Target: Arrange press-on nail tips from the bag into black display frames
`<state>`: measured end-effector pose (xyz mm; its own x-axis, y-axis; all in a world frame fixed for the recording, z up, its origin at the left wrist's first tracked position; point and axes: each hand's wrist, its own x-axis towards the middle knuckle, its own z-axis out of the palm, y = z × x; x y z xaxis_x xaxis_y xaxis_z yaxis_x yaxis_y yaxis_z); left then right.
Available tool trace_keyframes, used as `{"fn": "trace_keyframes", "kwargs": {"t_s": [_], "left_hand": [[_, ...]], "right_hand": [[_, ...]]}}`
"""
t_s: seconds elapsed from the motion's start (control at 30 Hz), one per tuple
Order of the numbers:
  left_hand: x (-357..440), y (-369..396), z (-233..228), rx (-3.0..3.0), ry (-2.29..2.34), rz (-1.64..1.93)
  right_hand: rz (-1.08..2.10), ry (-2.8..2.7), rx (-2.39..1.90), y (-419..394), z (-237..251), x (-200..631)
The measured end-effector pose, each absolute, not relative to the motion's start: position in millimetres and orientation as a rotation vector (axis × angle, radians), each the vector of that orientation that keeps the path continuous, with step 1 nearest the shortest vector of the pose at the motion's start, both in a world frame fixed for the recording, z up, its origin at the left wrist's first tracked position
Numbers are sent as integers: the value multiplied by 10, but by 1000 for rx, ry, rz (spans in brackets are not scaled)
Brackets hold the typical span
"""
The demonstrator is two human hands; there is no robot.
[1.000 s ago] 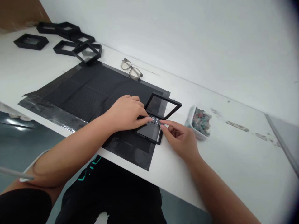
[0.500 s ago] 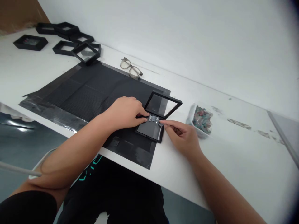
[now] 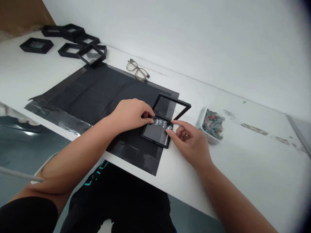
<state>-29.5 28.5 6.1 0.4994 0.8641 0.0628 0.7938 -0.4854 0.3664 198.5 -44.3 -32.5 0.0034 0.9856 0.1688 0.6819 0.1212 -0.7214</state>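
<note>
A black display frame [image 3: 155, 137] with clear film lies unfolded on the black mat, its upper half [image 3: 182, 112] tilted up. Across the lower half, near the hinge, runs a row of small shiny silvery-blue press-on nails [image 3: 160, 122]. My left hand [image 3: 133, 115] rests at the frame's left side, thumb and index fingertip on its edge beside the hinge. From the right, my right hand [image 3: 190, 139] reaches in, its thumb and index finger around the rightmost nail [image 3: 170, 127]; its other fingers are curled.
A black mat [image 3: 97, 94] is taped to the white table. Glasses [image 3: 137, 69] lie behind it. Right of the frame stands a clear tub [image 3: 211, 139] of small colourful wrapped pieces [image 3: 213, 124]. Several black frames [image 3: 91, 55] are grouped at the back left, by the wall.
My right index finger has lifted away from the thumb toward the hinge, and the rightmost nail now shows between them. My left fingertips have shifted slightly left off the row.
</note>
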Motion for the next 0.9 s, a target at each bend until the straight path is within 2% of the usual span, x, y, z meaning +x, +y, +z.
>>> {"fn": "trace_keyframes", "kwargs": {"t_s": [0.4, 0.9], "left_hand": [[-264, 284, 41, 2447, 1406, 362], [-233, 231, 52, 2481, 1406, 363]], "right_hand": [[446, -1857, -1630, -451, -328, 1994], [495, -1892, -1668, -467, -295, 2022]]}}
